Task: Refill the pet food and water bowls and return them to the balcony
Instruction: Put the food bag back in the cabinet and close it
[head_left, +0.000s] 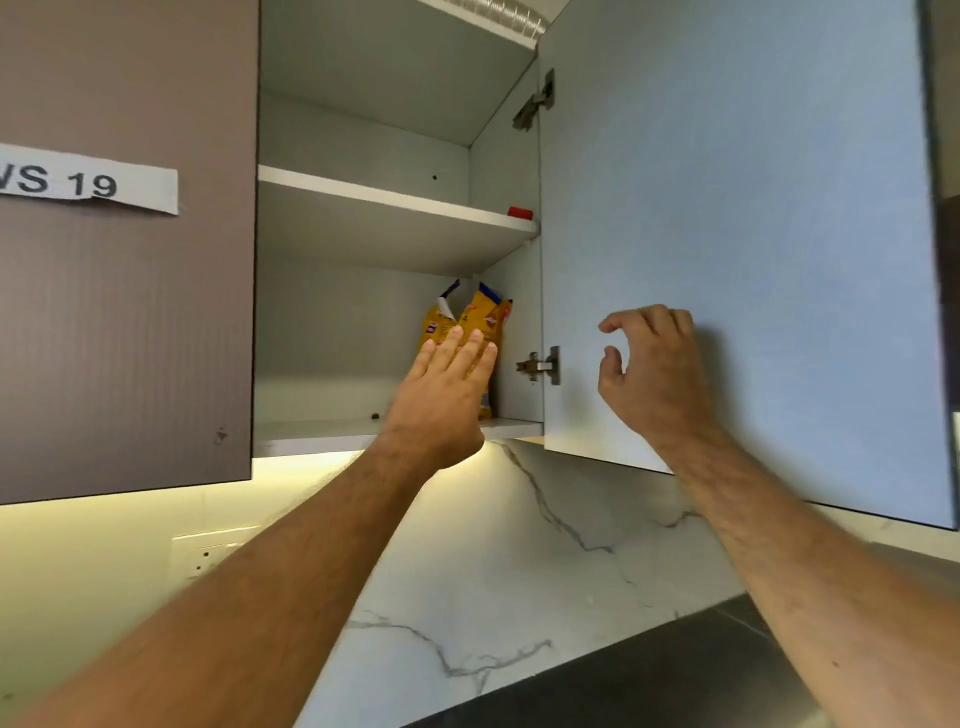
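Note:
A yellow pet food bag (485, 314) with a torn-open top stands at the right end of the lower shelf in an open wall cabinet. My left hand (447, 395) reaches into the cabinet with fingers spread, just in front of the bag and covering its lower part; it holds nothing. My right hand (649, 369) hovers in front of the inner face of the open cabinet door (737, 218), fingers curled and apart, empty. No bowls are in view.
The upper shelf (395, 200) carries a small red object (520, 212) at its right end. A closed brown door (124, 312) with a paper label is on the left. Below are a marble backsplash (493, 571), a wall socket (208, 553) and a dark countertop (649, 675).

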